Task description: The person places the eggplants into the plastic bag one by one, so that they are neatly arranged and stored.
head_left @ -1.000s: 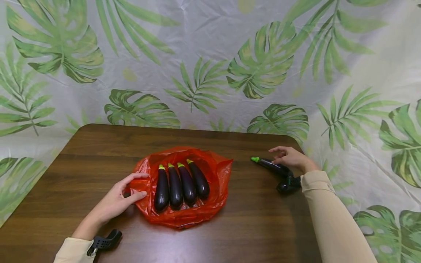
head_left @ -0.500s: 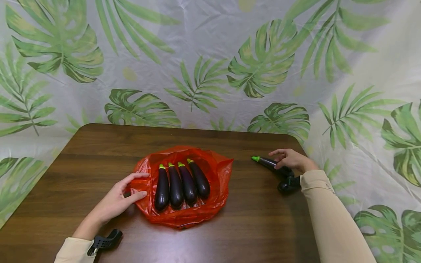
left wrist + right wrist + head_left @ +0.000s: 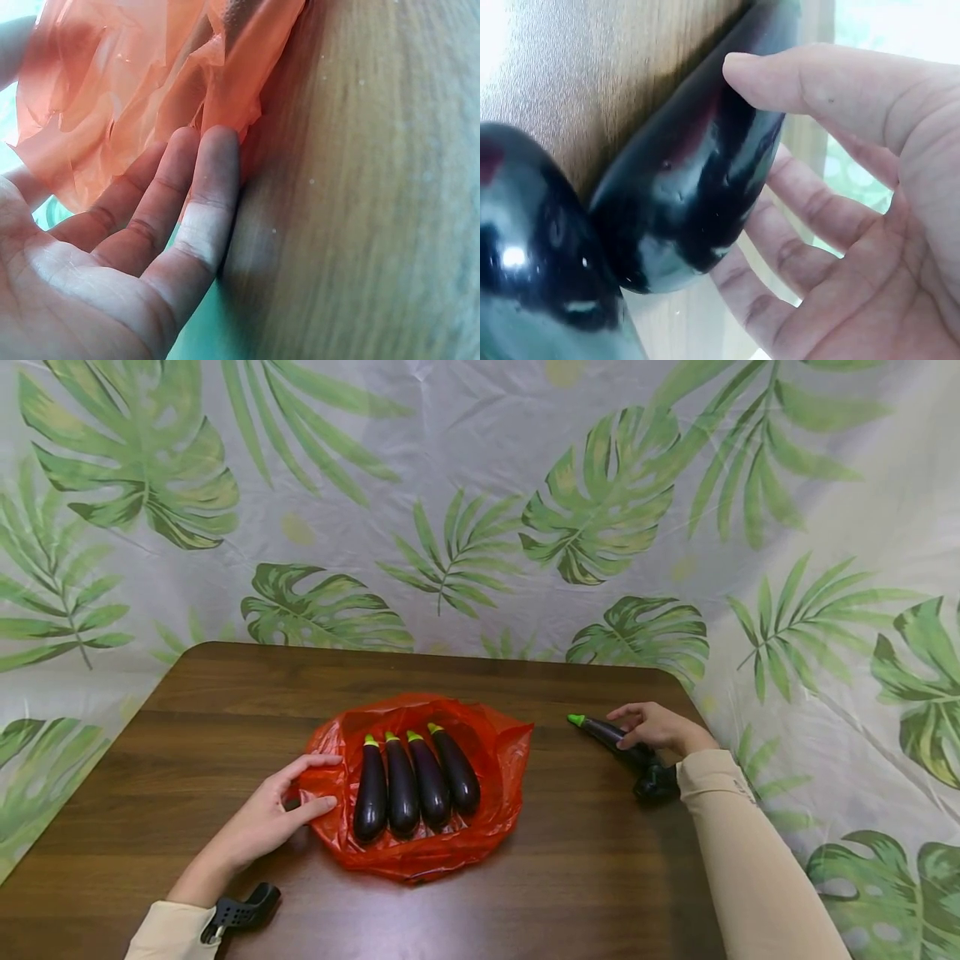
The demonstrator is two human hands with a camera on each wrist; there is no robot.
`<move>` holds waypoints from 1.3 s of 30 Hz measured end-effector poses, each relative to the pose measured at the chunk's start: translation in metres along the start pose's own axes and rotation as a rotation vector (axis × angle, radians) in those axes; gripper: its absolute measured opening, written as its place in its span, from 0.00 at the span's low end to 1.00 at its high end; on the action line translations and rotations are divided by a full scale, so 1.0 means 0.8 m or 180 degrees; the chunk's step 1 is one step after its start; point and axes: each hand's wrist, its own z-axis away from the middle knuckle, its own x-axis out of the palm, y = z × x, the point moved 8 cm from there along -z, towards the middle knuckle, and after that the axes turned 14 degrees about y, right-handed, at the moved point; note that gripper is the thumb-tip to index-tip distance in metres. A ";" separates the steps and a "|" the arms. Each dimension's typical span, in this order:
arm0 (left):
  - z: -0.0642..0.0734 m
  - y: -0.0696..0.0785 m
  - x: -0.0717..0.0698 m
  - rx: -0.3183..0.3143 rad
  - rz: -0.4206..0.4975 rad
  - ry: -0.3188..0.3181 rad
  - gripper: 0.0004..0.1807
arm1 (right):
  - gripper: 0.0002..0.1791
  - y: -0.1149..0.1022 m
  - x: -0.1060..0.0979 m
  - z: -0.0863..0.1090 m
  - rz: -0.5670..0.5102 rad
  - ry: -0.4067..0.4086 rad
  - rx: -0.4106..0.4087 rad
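Note:
In the head view, an open red plastic bag [image 3: 500, 777] lies on the table with several dark purple eggplants [image 3: 402, 793] side by side in it, stems pointing away. My left hand [image 3: 258, 822] rests at the bag's left edge. Its fairly straight fingers [image 3: 214, 172] touch the thin plastic in the left wrist view. At the far right, my right hand [image 3: 660, 727] holds a single eggplant [image 3: 600, 732] with a bright green stem end. The thumb [image 3: 757, 79] presses on its skin while the other fingers go round the far side. A second eggplant [image 3: 525, 232] lies against its thick end.
A dark brown wooden table [image 3: 525, 910] spreads beneath everything. Behind and to the right hangs a pale curtain [image 3: 465, 452] with green leaf prints. Black bands with devices [image 3: 243, 912] sit on both wrists; the right one partly covers what lies below that hand.
My right hand has moved its thumb onto the eggplant and closed round it; the eggplant has shifted slightly to the left. The left hand and the bag have stayed in place.

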 end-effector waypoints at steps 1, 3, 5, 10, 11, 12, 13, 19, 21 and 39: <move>0.000 0.000 0.000 0.0002 0.0011 0.0002 0.27 | 0.33 -0.002 0.001 0.000 0.0007 -0.0012 -0.0013; 0.000 -0.001 0.000 0.0002 0.0018 0.0004 0.27 | 0.33 -0.006 0.004 0.001 0.0010 -0.0036 -0.0025; 0.000 -0.001 0.000 0.0004 0.0017 0.0010 0.28 | 0.34 -0.009 0.008 0.002 -0.0050 -0.0085 0.0001; 0.000 -0.001 0.001 0.0003 0.0050 0.0008 0.27 | 0.34 -0.015 0.017 0.004 -0.0187 -0.0166 0.0055; 0.000 0.000 0.001 0.0006 0.0055 0.0007 0.27 | 0.34 -0.015 0.018 0.004 -0.0212 -0.0168 0.0064; 0.000 0.000 0.002 0.0008 0.0057 0.0008 0.27 | 0.34 -0.016 0.019 0.004 -0.0215 -0.0162 0.0054; 0.000 0.000 0.002 0.0014 0.0057 0.0009 0.27 | 0.34 -0.017 0.020 0.004 -0.0245 -0.0155 0.0054; 0.000 0.000 0.003 0.0016 0.0079 0.0005 0.26 | 0.34 -0.020 0.024 0.004 -0.0458 -0.0088 0.0132; 0.000 0.000 0.002 0.0012 0.0076 0.0006 0.26 | 0.35 -0.023 0.021 0.005 -0.0483 -0.0044 0.0149; 0.001 -0.001 0.000 -0.0064 0.0000 0.0021 0.27 | 0.39 -0.108 -0.025 0.027 -0.0434 0.0380 -0.0100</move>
